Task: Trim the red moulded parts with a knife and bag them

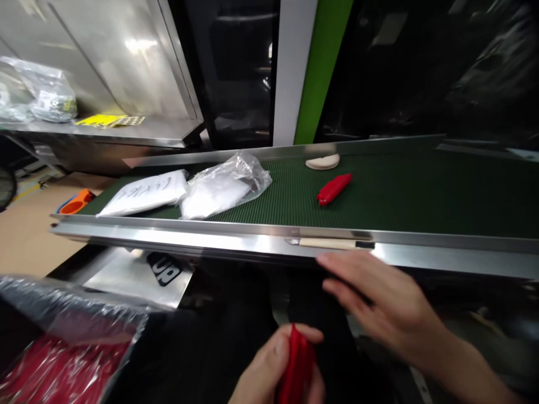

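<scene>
My left hand is closed around an elongated red plastic part, low in the middle of the view. To its upper right, my right hand is open, its fingers stretched toward the left and holding nothing that I can see. Just above those fingertips, a craft knife with a pale handle and a dark end lies along the metal rail. Another red part rests on the green conveyor belt, in front of a pale rounded piece.
A white packet and a clear plastic bag with white contents lie on the belt's left part. An orange tape roll sits by the belt's left end. At lower left stands a plastic-lined box of red parts.
</scene>
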A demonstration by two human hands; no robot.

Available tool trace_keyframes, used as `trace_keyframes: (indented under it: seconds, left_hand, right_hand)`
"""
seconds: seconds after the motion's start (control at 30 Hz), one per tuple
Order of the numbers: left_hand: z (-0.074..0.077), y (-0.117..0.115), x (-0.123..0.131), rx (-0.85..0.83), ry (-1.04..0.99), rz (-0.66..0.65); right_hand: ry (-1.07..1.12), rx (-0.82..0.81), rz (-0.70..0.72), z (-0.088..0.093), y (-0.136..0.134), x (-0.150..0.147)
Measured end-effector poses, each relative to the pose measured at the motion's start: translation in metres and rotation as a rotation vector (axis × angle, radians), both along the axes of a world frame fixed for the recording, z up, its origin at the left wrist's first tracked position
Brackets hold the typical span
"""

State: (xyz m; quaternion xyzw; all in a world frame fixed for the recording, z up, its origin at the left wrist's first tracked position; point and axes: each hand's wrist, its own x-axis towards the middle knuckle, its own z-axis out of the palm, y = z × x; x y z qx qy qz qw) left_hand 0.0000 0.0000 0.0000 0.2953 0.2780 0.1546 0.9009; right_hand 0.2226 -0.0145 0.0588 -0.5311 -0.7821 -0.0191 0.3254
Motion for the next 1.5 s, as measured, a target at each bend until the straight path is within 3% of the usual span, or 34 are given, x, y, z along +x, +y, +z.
trace_keyframes:
  seconds: [0.07, 0.17, 0.27, 0.37, 0.43, 0.53, 0.73, 0.83, 0.93, 1.0, 1.1, 1.27, 1.5]
  left_hand:
    - [0.005, 0.0, 0.002, -0.065, 0.029, 0.144]
    - [0.01, 0.001, -0.001, -0.071, 0.189, 0.245]
    - [0.01, 0.005, -0.005, -0.029, 0.279, 0.271]
    - [0.009, 0.009, -0.005, -0.112, 0.321, 0.358]
    - [0.008, 0.011, -0.003, -0.182, 0.3, 0.411]
    - [0.008, 0.013, 0.0, -0.196, 0.198, 0.463]
    - [0.014, 0.009, 0.0, -0.21, 0.073, 0.463]
    - [0.019, 0.007, -0.001, -0.209, 0.041, 0.424]
    - [0.019, 0.005, -0.002, -0.221, 0.034, 0.431]
    - [0.016, 0.005, -0.002, -0.198, 0.085, 0.446]
    - [0.014, 0.004, -0.004, -0.197, 0.097, 0.387]
    - [0.015, 0.0, -0.005, -0.158, -0.009, 0.334]
    - [0.017, -0.002, -0.006, -0.182, 0.018, 0.38]
  right_hand:
    - [-0.257, 0.072, -0.154, -0.014, 0.009, 0.012]
    - [-0.484, 0.081, -0.231, -0.03, 0.019, 0.022]
    - [-0.496, 0.103, -0.237, -0.038, 0.02, 0.023]
    - [-0.421, 0.121, -0.214, -0.039, 0.01, 0.015]
    - [-0.304, 0.103, -0.23, -0.039, -0.003, 0.002]
    - [0.084, 0.005, -0.3, -0.038, -0.024, -0.024]
    - [0.936, -0.506, -0.375, -0.057, -0.041, -0.062]
    - [1.098, -0.638, -0.344, -0.067, -0.042, -0.075]
    - [1.141, -0.63, -0.325, -0.071, -0.045, -0.084]
    - [1.101, -0.561, -0.336, -0.07, -0.048, -0.084]
    - [0.861, -0.429, -0.356, -0.065, -0.051, -0.077]
    - [0.497, -0.257, -0.195, -0.053, -0.045, -0.066]
    - [0.264, -0.173, -0.099, -0.038, -0.041, -0.067]
